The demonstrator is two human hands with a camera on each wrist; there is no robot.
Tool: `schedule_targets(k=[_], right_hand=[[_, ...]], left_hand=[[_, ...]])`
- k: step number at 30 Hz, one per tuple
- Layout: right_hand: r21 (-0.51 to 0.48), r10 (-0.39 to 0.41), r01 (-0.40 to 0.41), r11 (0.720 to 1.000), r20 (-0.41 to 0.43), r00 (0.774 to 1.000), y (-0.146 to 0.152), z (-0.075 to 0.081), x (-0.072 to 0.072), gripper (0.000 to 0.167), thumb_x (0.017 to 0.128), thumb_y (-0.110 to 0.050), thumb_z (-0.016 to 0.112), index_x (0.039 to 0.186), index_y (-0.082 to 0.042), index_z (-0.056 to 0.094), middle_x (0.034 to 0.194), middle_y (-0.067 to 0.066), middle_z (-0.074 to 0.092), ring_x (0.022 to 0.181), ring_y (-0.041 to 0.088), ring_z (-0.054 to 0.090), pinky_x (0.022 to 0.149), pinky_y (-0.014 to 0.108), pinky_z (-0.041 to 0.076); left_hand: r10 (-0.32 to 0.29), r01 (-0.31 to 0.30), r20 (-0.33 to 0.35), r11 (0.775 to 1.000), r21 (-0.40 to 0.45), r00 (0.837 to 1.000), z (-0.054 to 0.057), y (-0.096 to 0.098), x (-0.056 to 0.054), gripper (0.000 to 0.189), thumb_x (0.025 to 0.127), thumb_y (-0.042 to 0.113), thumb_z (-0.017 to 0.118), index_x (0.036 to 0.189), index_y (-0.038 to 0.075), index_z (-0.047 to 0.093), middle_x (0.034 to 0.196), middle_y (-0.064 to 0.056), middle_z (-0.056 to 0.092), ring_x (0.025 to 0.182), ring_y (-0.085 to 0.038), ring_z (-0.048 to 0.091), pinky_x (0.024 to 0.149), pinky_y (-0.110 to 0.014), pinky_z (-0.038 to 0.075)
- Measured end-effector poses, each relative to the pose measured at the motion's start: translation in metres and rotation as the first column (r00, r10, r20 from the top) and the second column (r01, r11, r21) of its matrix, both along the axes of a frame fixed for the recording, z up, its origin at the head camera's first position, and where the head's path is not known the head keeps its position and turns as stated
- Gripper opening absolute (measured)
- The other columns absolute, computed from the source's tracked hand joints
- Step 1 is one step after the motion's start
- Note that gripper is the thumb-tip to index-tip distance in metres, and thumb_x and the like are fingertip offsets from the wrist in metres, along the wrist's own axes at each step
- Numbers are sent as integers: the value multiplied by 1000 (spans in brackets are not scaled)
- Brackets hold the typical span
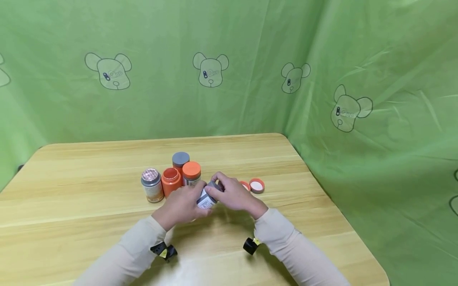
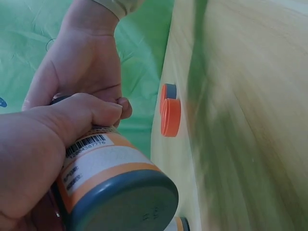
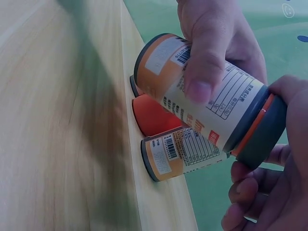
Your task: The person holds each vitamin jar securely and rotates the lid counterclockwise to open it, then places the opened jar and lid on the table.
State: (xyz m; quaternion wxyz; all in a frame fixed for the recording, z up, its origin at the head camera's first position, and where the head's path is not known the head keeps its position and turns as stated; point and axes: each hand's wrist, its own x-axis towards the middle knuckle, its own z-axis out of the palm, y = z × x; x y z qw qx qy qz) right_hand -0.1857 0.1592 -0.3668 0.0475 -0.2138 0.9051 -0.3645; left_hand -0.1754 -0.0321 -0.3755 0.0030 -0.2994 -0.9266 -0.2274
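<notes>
My left hand (image 1: 181, 204) grips the body of a small dark grey bottle (image 3: 207, 98) with a white and orange label, held tilted above the table. In the right wrist view, the left thumb presses along the label. My right hand (image 1: 232, 194) pinches the bottle's dark grey cap (image 3: 263, 134) between thumb and fingers. An orange band shows where cap and bottle meet. The bottle's dark base (image 2: 125, 202) faces the left wrist camera. Just behind the hands stands a bottle with an orange lid (image 1: 191, 170).
Left of the hands are an orange jar (image 1: 171, 184) with its top off and a grey jar (image 1: 152, 186) topped with shiny foil. A grey-lidded jar (image 1: 180, 159) stands behind. Two loose lids, one grey and orange (image 1: 257, 186), one orange (image 2: 171, 118), lie on the wooden table (image 1: 89, 190).
</notes>
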Motion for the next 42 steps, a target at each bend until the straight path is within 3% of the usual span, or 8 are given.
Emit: schedule_targets(k=[5, 11, 15, 20, 25, 36, 42], right_hand=[[-23, 44, -44, 999, 14, 999, 2, -1, 0, 24, 97, -32, 56, 112, -13, 54, 79, 2, 58, 66, 14, 54, 56, 30, 46], [-59, 111, -109, 992, 22, 994, 5, 0, 0, 34, 95, -23, 58, 125, -9, 50, 96, 5, 61, 78, 17, 57, 64, 32, 49], [-58, 123, -122, 991, 18, 992, 6, 0, -2, 37, 99, -27, 54, 130, -9, 47, 106, 8, 62, 82, 17, 59, 67, 32, 50], [-66, 112, -112, 992, -1, 994, 7, 1, -3, 34, 103, -32, 46, 126, -7, 49, 105, 12, 65, 81, 16, 62, 68, 32, 52], [-70, 108, -107, 992, 17, 994, 7, 2, -2, 28, 102, -29, 48, 119, -7, 54, 100, 10, 66, 83, 17, 62, 67, 31, 52], [-86, 169, -166, 982, 31, 985, 10, -2, -1, 36, 101, -24, 49, 130, -2, 48, 117, 17, 59, 95, 28, 61, 79, 35, 51], [-50, 125, -125, 991, -4, 992, 11, -2, -2, 38, 103, -33, 44, 125, -2, 51, 110, 15, 63, 87, 24, 62, 72, 33, 52]], left_hand=[[0, 0, -12, 1000, 7, 1000, -1, -2, 1, 54, 75, 39, 81, 110, 10, 52, 77, 0, 58, 62, -14, 55, 51, -31, 46], [15, -15, 7, 1000, 9, 1000, -1, -4, 0, 56, 73, 40, 82, 111, 11, 53, 75, 1, 57, 60, -13, 54, 50, -30, 45], [26, -26, 13, 1000, 14, 1000, 0, -5, -2, 59, 72, 39, 83, 114, 11, 53, 76, 0, 58, 62, -13, 55, 51, -30, 46], [21, -20, -7, 1000, 9, 1000, 1, -5, -2, 59, 72, 39, 83, 114, 11, 53, 79, -2, 60, 64, -14, 57, 53, -31, 47], [9, -9, -13, 1000, 8, 1000, 0, -6, -2, 56, 71, 38, 84, 111, 12, 54, 79, -1, 60, 64, -14, 56, 52, -31, 47], [13, -12, 33, 1000, -25, 999, -3, -5, -3, 58, 70, 37, 85, 114, 14, 54, 82, 0, 59, 66, -13, 57, 53, -30, 48], [2, -1, 13, 1000, -14, 1000, -4, -4, -4, 59, 69, 37, 85, 113, 14, 54, 82, -1, 60, 66, -13, 57, 53, -30, 48]])
